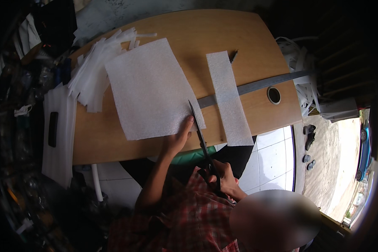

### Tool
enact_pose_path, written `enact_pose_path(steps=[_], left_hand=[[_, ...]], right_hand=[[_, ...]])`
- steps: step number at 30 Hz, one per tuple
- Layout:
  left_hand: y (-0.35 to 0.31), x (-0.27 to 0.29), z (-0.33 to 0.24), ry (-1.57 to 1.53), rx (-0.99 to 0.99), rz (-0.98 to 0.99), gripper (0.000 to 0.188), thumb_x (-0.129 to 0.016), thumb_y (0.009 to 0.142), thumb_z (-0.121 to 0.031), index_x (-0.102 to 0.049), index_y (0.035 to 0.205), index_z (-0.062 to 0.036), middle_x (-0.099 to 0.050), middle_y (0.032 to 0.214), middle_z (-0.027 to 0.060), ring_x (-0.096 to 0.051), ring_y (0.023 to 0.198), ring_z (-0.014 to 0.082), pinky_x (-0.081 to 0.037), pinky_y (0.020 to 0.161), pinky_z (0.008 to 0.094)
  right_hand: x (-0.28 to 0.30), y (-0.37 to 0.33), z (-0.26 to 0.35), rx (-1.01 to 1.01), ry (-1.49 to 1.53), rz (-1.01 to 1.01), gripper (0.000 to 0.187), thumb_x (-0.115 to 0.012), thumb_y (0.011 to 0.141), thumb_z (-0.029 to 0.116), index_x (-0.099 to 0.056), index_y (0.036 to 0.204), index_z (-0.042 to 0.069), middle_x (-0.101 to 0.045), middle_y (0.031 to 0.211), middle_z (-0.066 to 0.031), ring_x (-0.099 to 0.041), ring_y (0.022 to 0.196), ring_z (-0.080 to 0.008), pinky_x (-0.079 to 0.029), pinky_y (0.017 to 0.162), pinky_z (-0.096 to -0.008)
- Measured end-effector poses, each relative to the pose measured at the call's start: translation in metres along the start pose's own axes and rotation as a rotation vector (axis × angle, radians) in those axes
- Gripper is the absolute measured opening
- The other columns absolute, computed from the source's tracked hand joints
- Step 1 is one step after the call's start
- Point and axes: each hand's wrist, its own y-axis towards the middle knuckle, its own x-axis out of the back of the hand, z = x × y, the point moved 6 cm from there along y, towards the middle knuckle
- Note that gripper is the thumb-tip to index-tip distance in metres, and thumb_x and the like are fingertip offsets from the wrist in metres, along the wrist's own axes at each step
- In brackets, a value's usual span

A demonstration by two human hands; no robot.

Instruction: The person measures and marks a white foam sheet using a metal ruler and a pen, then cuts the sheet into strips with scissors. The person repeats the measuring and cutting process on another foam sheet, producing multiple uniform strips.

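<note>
My left hand (179,137) grips the lower right edge of a white foam sheet (147,88), thumb on top and the other fingers mostly hidden beneath. In my right hand (226,178) is a pair of black scissors (202,140), held by the handles near my body. Their long blades point up and away, and the tip overlaps the sheet's right edge. A narrower foam strip (229,96) lies to the right, across a long grey metal ruler (260,85), its near end reaching past the table edge.
The wooden table (222,29) has a round cable hole (274,95) at its right. A dark pen (234,56) lies beyond the strip. Thin foam strips (94,71) pile up at the left, near a black phone (53,129) on more foam. White scraps (304,80) hang at the right.
</note>
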Motion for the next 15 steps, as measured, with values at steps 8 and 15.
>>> enact_pose_path(steps=[8,15], left_hand=[[-0.014,-0.006,-0.001,0.136,0.086,-0.005,0.023,-0.067,0.088,-0.029,-0.06,0.09,-0.0067,-0.053,0.079,-0.0044,-0.046,0.064,0.0043,-0.039,0.051,0.0221],[-0.019,0.002,0.011,0.203,0.171,0.0,0.029,-0.067,0.087,-0.032,-0.063,0.094,-0.0042,-0.058,0.083,-0.0025,-0.054,0.071,0.0075,-0.046,0.061,0.0236]], right_hand=[[-0.002,-0.004,-0.002,-0.023,0.045,-0.029,0.07,-0.07,0.069,0.064,-0.058,0.08,-0.003,-0.051,0.058,-0.0065,-0.043,0.055,-0.0089,-0.037,0.049,-0.0293],[0.002,-0.002,0.003,-0.051,0.057,-0.073,0.075,-0.068,0.067,0.07,-0.056,0.079,-0.004,-0.055,0.06,-0.0071,-0.047,0.058,-0.0076,-0.038,0.05,-0.0279]])
